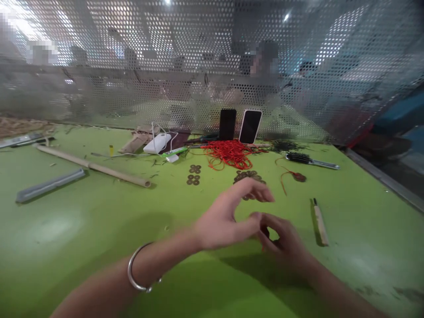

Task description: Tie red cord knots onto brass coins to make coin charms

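My left hand (228, 216) reaches across the middle above the green table, its fingers curved and apart from the thumb. The left thumb tip meets the fingertips of my right hand (281, 234), which are pinched together in a ring. A tiny red bit shows below the right fingertips; what they hold is mostly hidden. Beyond the left fingers lies a pile of dark round coins (250, 176), partly covered by that hand. Small coin groups (194, 179) sit to its left. Behind the pile is a tangle of red cord (230, 152).
Two phones (251, 126) lean against the perforated metal screen (198, 88). A tan tube (96, 167) and grey bar (51, 185) lie left, near a white power bank (158, 143). Rightward are a pen-like tool (320, 223), a black brush (298, 158) and a red-corded dark piece (299, 177).
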Demonstrator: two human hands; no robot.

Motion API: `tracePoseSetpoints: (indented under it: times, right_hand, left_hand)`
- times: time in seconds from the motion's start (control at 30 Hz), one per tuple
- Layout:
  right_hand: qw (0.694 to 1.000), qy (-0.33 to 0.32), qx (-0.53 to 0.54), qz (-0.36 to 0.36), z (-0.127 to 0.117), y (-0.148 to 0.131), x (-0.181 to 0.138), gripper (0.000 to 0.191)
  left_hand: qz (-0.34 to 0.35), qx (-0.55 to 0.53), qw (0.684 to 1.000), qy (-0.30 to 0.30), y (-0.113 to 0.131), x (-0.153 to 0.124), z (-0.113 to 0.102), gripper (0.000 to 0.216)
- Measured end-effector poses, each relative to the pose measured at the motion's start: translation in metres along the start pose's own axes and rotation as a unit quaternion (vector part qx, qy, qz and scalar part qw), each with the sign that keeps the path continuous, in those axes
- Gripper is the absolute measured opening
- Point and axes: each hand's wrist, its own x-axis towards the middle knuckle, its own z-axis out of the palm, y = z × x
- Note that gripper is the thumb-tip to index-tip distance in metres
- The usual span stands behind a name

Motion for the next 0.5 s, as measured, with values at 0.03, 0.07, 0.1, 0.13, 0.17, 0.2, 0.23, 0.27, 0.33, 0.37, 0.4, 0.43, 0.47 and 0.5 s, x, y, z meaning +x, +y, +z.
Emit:
tracePoseSetpoints:
  times: [0.03, 0.07, 0.1, 0.13, 0.17, 0.2, 0.23, 0.27, 0.33, 0.37, 0.4, 0.43, 0.47, 0.5]
  right_hand:
    - [1.0, 0.001, 0.013, 0.007, -0.001, 0.0, 0.001, 0.015]
    - [1.0, 0.003, 0.027, 0.015, -0.002, 0.0, 0.001, 0.015]
    - [0.999, 0.005, 0.039, 0.025, -0.003, -0.001, 0.002, 0.014]
    - [0.998, 0.007, 0.048, 0.035, -0.003, -0.001, 0.002, 0.015]
    - [0.997, 0.007, 0.056, 0.046, -0.004, -0.001, 0.002, 0.016]
    - [0.996, 0.005, 0.064, 0.057, -0.004, -0.001, 0.003, 0.016]
    - [0.995, 0.002, 0.072, 0.069, -0.004, -0.001, 0.003, 0.017]
    - [0.994, -0.003, 0.079, 0.081, -0.003, -0.002, 0.003, 0.017]
    - [0.99, -0.011, 0.093, 0.104, -0.003, -0.002, 0.003, 0.017]
    - [0.988, -0.016, 0.1, 0.114, -0.003, -0.002, 0.004, 0.017]
    - [0.986, -0.022, 0.108, 0.122, -0.003, -0.002, 0.004, 0.018]
    - [0.985, -0.03, 0.116, 0.128, -0.003, -0.002, 0.004, 0.018]
    - [0.983, -0.038, 0.126, 0.132, -0.003, -0.002, 0.004, 0.02]
    - [0.98, -0.047, 0.136, 0.135, -0.004, -0.002, 0.004, 0.023]
  left_hand:
    - [-0.04, -0.001, 0.999, -0.001, -0.012, -0.001, 0.004, 0.026]
    - [-0.092, 0.008, 0.996, -0.012, -0.022, -0.004, 0.008, 0.027]
    - [-0.134, 0.011, 0.99, -0.027, -0.031, -0.009, 0.012, 0.03]
    - [-0.166, 0.001, 0.985, -0.047, -0.037, -0.015, 0.016, 0.028]
    - [-0.193, -0.016, 0.979, -0.064, -0.042, -0.02, 0.02, 0.024]
    - [-0.216, -0.012, 0.973, -0.076, -0.045, -0.026, 0.023, 0.02]
    - [-0.236, 0.002, 0.968, -0.087, -0.047, -0.03, 0.025, 0.019]
    - [-0.248, 0.016, 0.964, -0.093, -0.047, -0.034, 0.027, 0.021]
    - [-0.258, 0.032, 0.961, -0.094, -0.047, -0.039, 0.03, 0.028]
    - [-0.259, 0.026, 0.961, -0.091, -0.047, -0.04, 0.03, 0.03]
    - [-0.26, 0.014, 0.962, -0.086, -0.047, -0.042, 0.031, 0.031]
    - [-0.262, 0.0, 0.961, -0.083, -0.048, -0.043, 0.031, 0.032]
    - [-0.266, -0.016, 0.96, -0.08, -0.05, -0.045, 0.031, 0.033]
    - [-0.271, -0.034, 0.959, -0.075, -0.052, -0.047, 0.03, 0.032]
